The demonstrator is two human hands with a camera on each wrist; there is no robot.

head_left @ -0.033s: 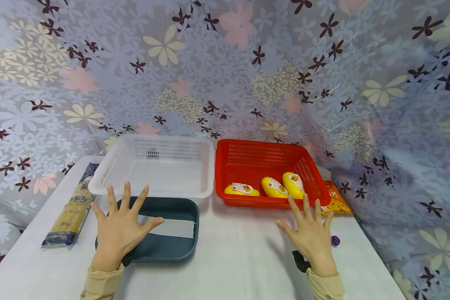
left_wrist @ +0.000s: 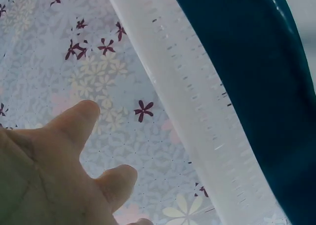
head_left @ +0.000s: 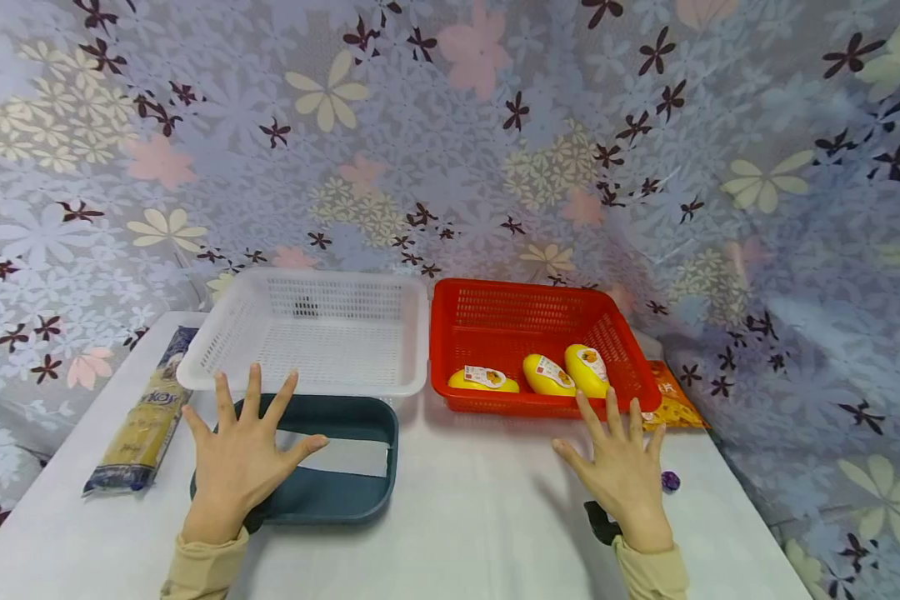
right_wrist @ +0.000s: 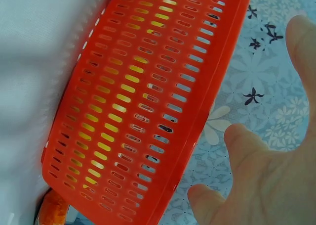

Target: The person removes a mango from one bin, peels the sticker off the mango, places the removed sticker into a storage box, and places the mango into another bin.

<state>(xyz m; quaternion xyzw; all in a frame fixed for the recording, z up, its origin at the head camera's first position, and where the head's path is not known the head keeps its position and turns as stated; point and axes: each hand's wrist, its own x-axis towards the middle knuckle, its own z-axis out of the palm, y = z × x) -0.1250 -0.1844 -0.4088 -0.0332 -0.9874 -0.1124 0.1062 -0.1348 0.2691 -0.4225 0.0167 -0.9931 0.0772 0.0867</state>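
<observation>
My left hand [head_left: 232, 467] is spread over the left side of a dark teal tray [head_left: 345, 508], its fingers straight and holding nothing. A white strip [head_left: 348, 457] lies inside that tray. With fingers also spread, my right hand [head_left: 621, 475] hovers near the front right of a red basket [head_left: 510, 406], holding nothing. Three yellow oval packs with labels sit in the basket: one at left [head_left: 474, 381], one in the middle [head_left: 543, 371], one at right [head_left: 581, 367]. The right wrist view shows yellow through the slots of the basket wall [right_wrist: 173, 81].
A white basket [head_left: 412, 333] stands behind the teal tray. At the left lies a long blue-and-yellow packet [head_left: 146, 417]. An orange packet [head_left: 675, 400] is partly behind the red basket. A small purple round item [head_left: 671, 482] rests right of my right hand. Floral cloth [head_left: 450, 150] hangs behind.
</observation>
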